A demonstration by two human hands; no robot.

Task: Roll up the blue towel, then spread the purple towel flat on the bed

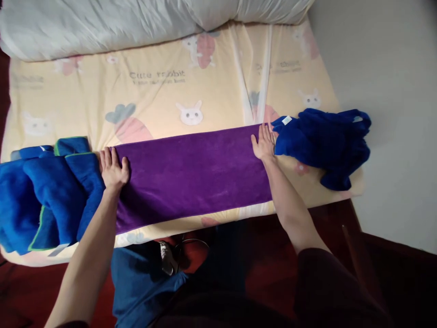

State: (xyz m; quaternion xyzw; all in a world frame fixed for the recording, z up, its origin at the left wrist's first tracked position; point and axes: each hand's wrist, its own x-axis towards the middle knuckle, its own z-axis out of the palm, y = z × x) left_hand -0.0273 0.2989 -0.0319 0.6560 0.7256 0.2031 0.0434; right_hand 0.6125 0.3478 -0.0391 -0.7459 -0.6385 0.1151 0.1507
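Note:
A long purple towel (191, 175) lies flat across the near part of a bed with a cream rabbit-print sheet (164, 98). My left hand (113, 167) rests palm down on the towel's left end, fingers spread. My right hand (263, 142) presses flat on the towel's far right corner, fingers spread. Neither hand grips anything.
A heap of blue towels with green trim (48, 191) sits at the bed's left, touching my left hand. A crumpled dark blue towel (324, 141) lies at the bed's right edge beside my right hand. A white duvet (136, 23) is bunched along the far side. Grey floor (392, 114) is on the right.

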